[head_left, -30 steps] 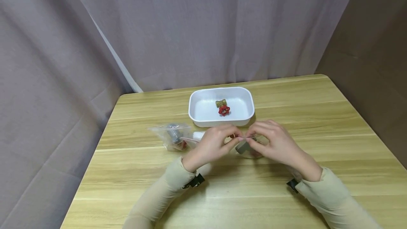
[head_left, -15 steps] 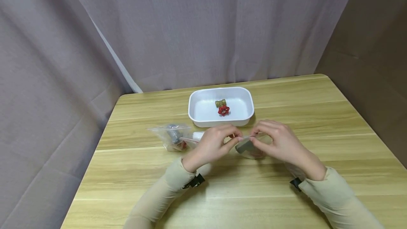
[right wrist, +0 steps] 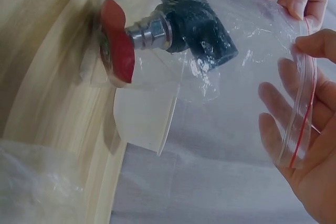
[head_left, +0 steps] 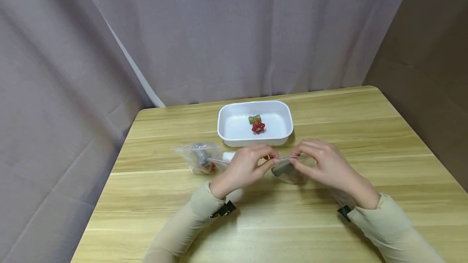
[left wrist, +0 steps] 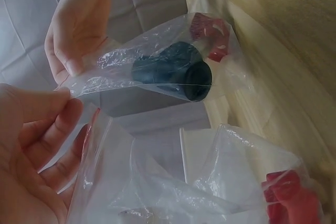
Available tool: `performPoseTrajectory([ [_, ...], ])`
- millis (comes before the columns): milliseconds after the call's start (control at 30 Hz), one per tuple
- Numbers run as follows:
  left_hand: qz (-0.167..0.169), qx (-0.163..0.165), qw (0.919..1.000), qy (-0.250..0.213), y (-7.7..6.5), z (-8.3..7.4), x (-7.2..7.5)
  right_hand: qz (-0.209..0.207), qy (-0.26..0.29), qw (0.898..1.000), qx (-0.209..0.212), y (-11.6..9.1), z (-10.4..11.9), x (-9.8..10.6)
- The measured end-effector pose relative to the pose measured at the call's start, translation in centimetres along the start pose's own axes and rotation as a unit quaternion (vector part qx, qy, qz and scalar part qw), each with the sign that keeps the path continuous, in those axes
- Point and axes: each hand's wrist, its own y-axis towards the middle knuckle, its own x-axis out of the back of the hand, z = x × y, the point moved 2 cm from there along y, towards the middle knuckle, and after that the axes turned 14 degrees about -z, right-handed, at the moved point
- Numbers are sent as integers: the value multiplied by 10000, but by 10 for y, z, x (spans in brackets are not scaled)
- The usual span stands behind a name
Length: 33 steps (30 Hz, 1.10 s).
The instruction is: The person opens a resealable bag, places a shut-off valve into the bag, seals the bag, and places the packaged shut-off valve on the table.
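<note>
My left hand [head_left: 248, 163] pinches one end of the mouth of a clear zip bag [head_left: 297, 177] between thumb and fingers. Farther along the same edge, my right hand [head_left: 323, 164] pinches the red-lined zip strip [right wrist: 306, 108]. Inside hangs a valve with a dark body [right wrist: 197, 24], a metal stem [right wrist: 152, 33] and a red handwheel [right wrist: 118, 43]. Beneath my left hand, another zip bag [left wrist: 110, 166] holds something with a red part [left wrist: 291, 195]. Farther left, a bagged grey valve [head_left: 201, 153] lies on the table.
Behind the hands stands a white tray [head_left: 224, 133] with a brass valve [head_left: 254, 119] in it, its red handwheel facing forward. A white item [head_left: 228, 156] shows partly beside my left hand. Under my right wrist lies another clear bag [head_left: 341, 197]. Curtains [head_left: 226, 31] hang past the table's far edge.
My right hand has slid to the right along the bag's mouth, away from my left hand, so more of the edge shows between them. The left hand stays put.
</note>
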Motion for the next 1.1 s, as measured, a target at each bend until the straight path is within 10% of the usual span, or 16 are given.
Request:
performPoseTrajectory([
  [1100,-13,83,9994,345,2,-1,2,-97,-188,9998,48,-6,-7,11],
])
